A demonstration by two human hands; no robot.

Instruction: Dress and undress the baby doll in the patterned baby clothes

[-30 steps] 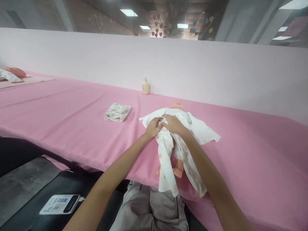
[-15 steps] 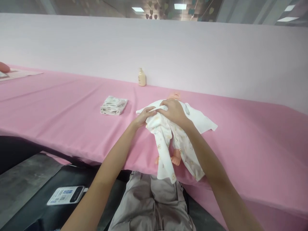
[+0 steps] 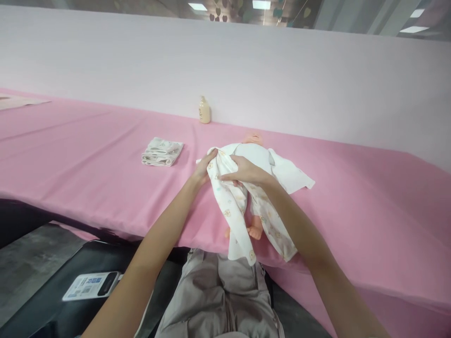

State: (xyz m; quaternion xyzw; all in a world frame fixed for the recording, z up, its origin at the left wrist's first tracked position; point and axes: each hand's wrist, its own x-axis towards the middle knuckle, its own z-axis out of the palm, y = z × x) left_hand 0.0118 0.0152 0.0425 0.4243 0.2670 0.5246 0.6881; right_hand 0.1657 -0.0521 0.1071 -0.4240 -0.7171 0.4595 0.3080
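Observation:
A baby doll (image 3: 254, 138) lies on its back on the pink table (image 3: 88, 159), head away from me, feet (image 3: 254, 231) near the front edge. It wears a white printed baby garment (image 3: 236, 206), whose legs hang over the edge. My left hand (image 3: 203, 168) grips the garment's left flap at the doll's side. My right hand (image 3: 244, 171) pinches the fabric over the doll's belly. Both hands are closed on cloth.
A folded white cloth (image 3: 162, 151) lies to the left of the doll. A small cream bottle (image 3: 204, 110) stands at the back against the pale partition wall. A phone-like device (image 3: 90, 286) rests on a black surface below the table at lower left.
Both hands have shifted on the doll's garment; the left flap is now pulled up and across, and my right hand has slid down from the chest to the belly.

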